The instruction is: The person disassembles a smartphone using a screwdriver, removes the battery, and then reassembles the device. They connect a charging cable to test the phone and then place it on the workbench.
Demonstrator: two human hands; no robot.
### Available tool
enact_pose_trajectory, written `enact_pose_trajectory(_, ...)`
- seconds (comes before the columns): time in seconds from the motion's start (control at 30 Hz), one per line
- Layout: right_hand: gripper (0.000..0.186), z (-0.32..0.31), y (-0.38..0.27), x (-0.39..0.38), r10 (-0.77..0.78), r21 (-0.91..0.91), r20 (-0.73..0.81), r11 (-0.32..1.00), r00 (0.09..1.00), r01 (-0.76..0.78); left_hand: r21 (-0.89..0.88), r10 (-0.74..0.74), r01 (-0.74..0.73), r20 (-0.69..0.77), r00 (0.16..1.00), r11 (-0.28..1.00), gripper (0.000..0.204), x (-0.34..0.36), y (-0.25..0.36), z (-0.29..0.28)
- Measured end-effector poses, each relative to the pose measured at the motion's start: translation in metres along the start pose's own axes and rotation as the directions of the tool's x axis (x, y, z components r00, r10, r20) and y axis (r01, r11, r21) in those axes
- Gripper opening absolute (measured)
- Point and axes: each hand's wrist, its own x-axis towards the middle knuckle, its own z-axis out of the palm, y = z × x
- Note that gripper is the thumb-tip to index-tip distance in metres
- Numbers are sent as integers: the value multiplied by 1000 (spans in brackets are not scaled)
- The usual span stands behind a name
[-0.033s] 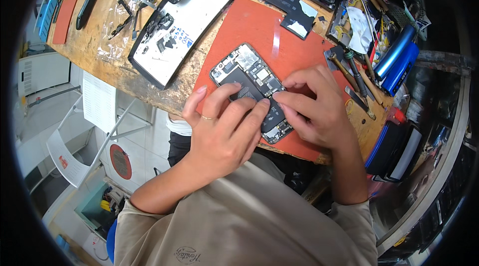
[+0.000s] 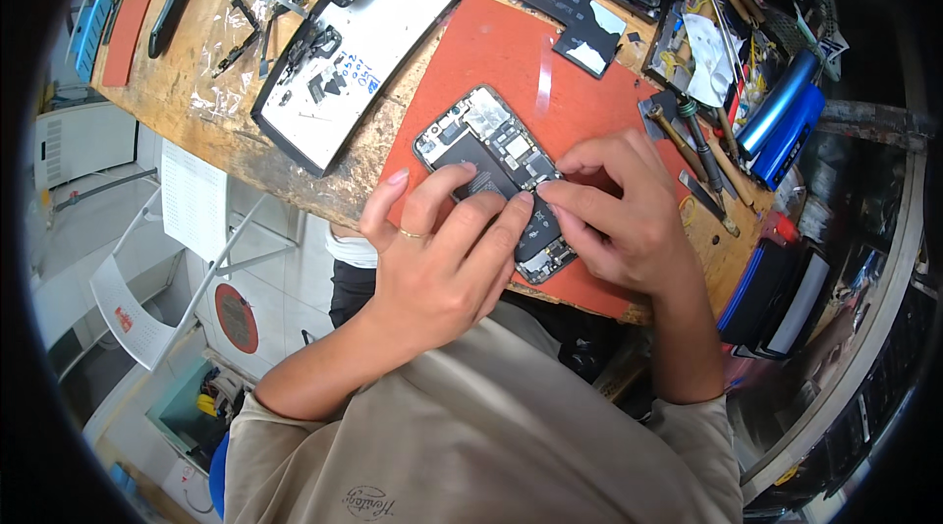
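An opened smartphone (image 2: 511,143) lies at a slant on a red-orange mat (image 2: 491,43), its circuit board and black battery (image 2: 474,168) exposed. My left hand (image 2: 437,264) reaches over its lower left side, fingers spread, fingertips resting on the battery area; a ring is on one finger. My right hand (image 2: 624,215) is at the phone's right edge, thumb and index finger drawn together in a pinch over the board. Whatever sits between those fingertips is too small or hidden to name. The index fingertips of both hands nearly meet there.
Beyond the phone lies a black battery-like part (image 2: 570,13) with torn white patches. Left of the mat, a white panel (image 2: 334,62) carries small dark parts. Screwdrivers (image 2: 702,136) and a blue cylinder (image 2: 781,104) crowd the right side. A dark knife-like tool (image 2: 177,8) lies far left.
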Motion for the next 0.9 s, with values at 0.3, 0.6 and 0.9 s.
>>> enact_pose_trajectory(0.3, 28, 0, 0, 1, -44, -65, -9, 997, 999, 43, 21, 38, -39, 24, 999, 999, 36, 4, -7, -2)
enact_pose_trajectory(0.6, 24, 1, 1, 1, -23, -37, -15, 999, 1000, 22, 77, 128, -128, 5, 992, 989, 32, 9, -14, -2)
enact_pose_trajectory(0.9, 28, -1, -2, 2, -11, -40, -38, 999, 999, 10, 284, 60, -80, 76, 995, 955, 43, 13, 17, -7)
